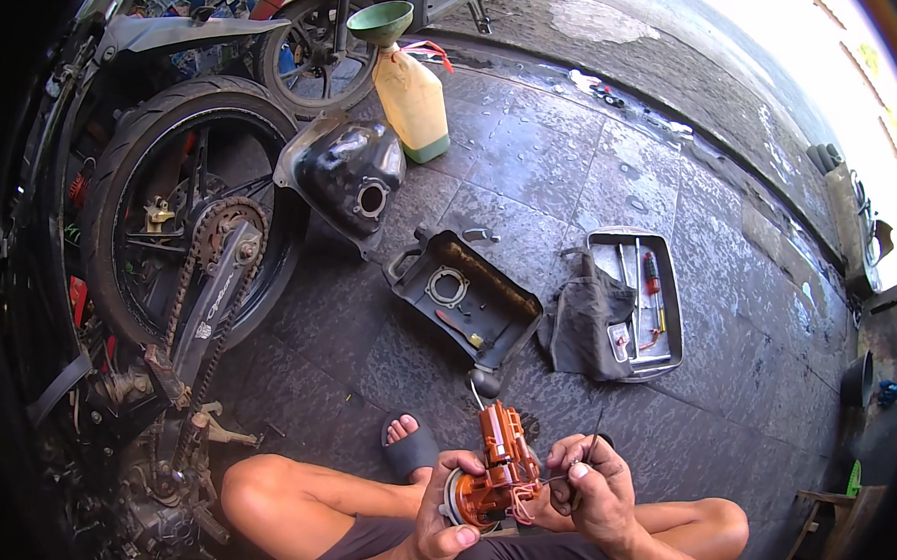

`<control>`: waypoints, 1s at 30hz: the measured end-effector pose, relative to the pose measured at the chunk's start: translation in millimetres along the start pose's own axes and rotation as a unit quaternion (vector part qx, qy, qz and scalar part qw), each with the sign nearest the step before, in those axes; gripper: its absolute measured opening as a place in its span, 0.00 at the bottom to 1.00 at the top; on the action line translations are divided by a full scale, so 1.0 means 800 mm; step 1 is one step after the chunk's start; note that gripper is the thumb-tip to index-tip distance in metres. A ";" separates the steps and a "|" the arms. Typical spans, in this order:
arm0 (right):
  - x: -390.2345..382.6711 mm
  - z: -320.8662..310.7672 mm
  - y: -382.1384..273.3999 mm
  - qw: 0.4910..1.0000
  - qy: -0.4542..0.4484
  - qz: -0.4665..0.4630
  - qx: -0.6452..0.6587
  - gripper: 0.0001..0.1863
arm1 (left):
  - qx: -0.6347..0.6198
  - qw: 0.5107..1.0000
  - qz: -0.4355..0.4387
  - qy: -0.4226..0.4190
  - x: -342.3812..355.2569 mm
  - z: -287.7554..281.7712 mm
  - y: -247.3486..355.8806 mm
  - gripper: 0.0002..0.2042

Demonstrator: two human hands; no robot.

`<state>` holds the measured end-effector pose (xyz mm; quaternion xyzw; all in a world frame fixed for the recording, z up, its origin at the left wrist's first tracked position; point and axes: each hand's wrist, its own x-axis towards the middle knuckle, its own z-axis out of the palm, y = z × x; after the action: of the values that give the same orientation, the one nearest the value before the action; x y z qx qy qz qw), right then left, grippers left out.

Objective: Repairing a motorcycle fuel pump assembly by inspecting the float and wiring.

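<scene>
My left hand (448, 510) is closed round the base of an orange plastic fuel pump (504, 445), held tilted above my lap. A white plastic float arm or tube end sticks out of its top, and thin reddish wires (522, 503) hang at its lower right side. Close against that side, my right hand (595, 487) pinches a thin dark rod-like tool (593, 446). Its tip seems to meet the pump near the wires, but fingers partly cover it. Just beyond the pump lies a black open tray (418, 297) with a metal ring (447, 287) and a small brush-like tool (456, 328) inside.
A tool case (674, 340) with screwdrivers and a dark cloth (582, 321) lies right of the tray. Farther back stand a black fuel tank (348, 176) and a yellowish jug (411, 103) topped by a green funnel (380, 22). A motorcycle wheel with chain (107, 200) fills the left.
</scene>
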<state>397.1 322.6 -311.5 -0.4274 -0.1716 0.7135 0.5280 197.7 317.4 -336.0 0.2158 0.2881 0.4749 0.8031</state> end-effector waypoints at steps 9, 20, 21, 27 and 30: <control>0.034 0.008 -0.019 0.970 -0.020 0.224 0.093 0.27 | 0.202 0.956 0.015 -0.213 0.016 -0.009 0.018 0.32; 0.021 -0.019 0.010 0.983 -0.012 0.117 0.141 0.25 | 0.501 0.836 0.078 -0.210 0.010 0.030 0.061 0.37; 0.020 -0.020 0.012 0.982 -0.019 0.116 0.145 0.26 | 0.505 0.830 0.095 -0.215 0.010 0.029 0.060 0.40; 0.018 -0.021 0.019 0.981 0.004 0.102 0.163 0.25 | 0.504 0.825 0.073 -0.244 0.014 0.034 0.069 0.40; 0.017 -0.020 0.023 0.979 0.015 0.078 0.188 0.25 | 0.500 0.822 0.079 -0.259 0.014 0.034 0.070 0.40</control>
<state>397.7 324.3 -339.7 -0.3432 0.0076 0.7658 0.5438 184.5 351.0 -284.5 0.7251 0.2494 0.2536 0.5897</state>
